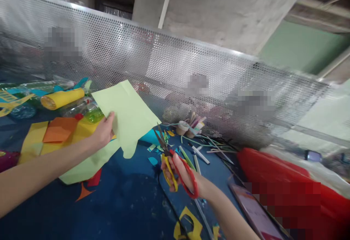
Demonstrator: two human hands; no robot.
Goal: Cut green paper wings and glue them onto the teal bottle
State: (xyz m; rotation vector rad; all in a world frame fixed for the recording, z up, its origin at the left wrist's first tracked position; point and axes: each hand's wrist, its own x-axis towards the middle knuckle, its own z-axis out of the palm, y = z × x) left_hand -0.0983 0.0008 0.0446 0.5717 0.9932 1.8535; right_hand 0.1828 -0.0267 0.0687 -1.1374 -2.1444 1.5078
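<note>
My left hand (105, 130) pinches the left edge of a pale green sheet of paper (128, 114), held up above the blue table (123, 203). The sheet's lower edge is cut into a curved, rounded shape. In my right hand (177, 170) is a pair of scissors (166, 156) with one red and one yellow handle. Their blades are parted and point up toward the sheet's right corner; whether they touch it I cannot tell. Under my left forearm lies another pale green sheet (84, 167), beside yellow paper (32, 136) and an orange piece (60, 128).
A yellow bottle-like tube (64, 98) and clear plastic bottles lie at the back left. Markers (201, 155), cups of sticks (188, 127) and paper scraps sit at the right. A phone (254, 211) lies near the right edge. A perforated metal screen (123, 50) borders the back.
</note>
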